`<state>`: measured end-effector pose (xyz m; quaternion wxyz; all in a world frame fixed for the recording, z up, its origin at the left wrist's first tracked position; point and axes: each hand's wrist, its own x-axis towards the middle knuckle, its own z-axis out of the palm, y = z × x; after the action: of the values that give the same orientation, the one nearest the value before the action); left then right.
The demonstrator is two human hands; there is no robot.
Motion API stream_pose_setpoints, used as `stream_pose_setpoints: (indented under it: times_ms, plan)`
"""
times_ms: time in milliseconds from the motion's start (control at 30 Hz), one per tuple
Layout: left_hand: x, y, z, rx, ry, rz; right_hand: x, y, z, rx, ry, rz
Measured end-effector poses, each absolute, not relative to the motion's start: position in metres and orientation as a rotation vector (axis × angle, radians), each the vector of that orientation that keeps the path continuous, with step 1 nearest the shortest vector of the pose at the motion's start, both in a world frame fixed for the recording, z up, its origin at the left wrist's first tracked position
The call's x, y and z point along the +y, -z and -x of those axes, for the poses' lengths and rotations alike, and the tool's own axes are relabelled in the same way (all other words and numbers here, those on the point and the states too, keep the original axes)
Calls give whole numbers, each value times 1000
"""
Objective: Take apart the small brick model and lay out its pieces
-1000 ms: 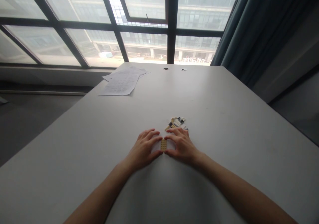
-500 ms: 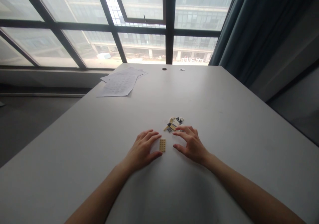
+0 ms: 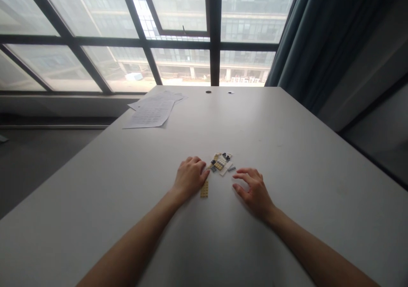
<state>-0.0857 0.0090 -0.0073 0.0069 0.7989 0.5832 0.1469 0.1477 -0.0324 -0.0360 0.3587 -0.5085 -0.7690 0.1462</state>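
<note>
A small pile of bricks (image 3: 221, 163) in tan, white, black and grey lies on the white table. Nearer to me is a tan studded plate (image 3: 204, 189), lying flat. My left hand (image 3: 191, 175) is at the pile's left edge, fingers curled and thumb close to the fingertips, just above the tan plate's upper end. Whether something small is between those fingertips is hidden. To the right of the pile, my right hand (image 3: 253, 190) rests with fingers apart and holds nothing.
Printed paper sheets (image 3: 153, 110) lie at the table's far left. Two round holes are near the far edge of the table (image 3: 255, 121). Windows stand beyond it, and a dark curtain (image 3: 306, 44) hangs at the right.
My left hand has moved up toward the pile and its fingers have drawn together. My right hand has moved right, off the pile, uncovering more pieces. The view has tilted slightly.
</note>
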Motion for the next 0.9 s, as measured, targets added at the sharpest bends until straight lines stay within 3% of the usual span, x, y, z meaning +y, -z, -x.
stream_pose_setpoints:
  times_ms: [500, 667, 900]
  plan:
    - [-5, 0, 91, 1874, -577, -2484, -35, 31, -141, -1844, -511, 1199]
    - [-31, -11, 64, 1573, -927, -2037, -47, 27, -123, -1648, -726, 1037]
    - [-49, -7, 37, 1221, -1057, -1350, -50, 24, -122, -1606, -693, 976]
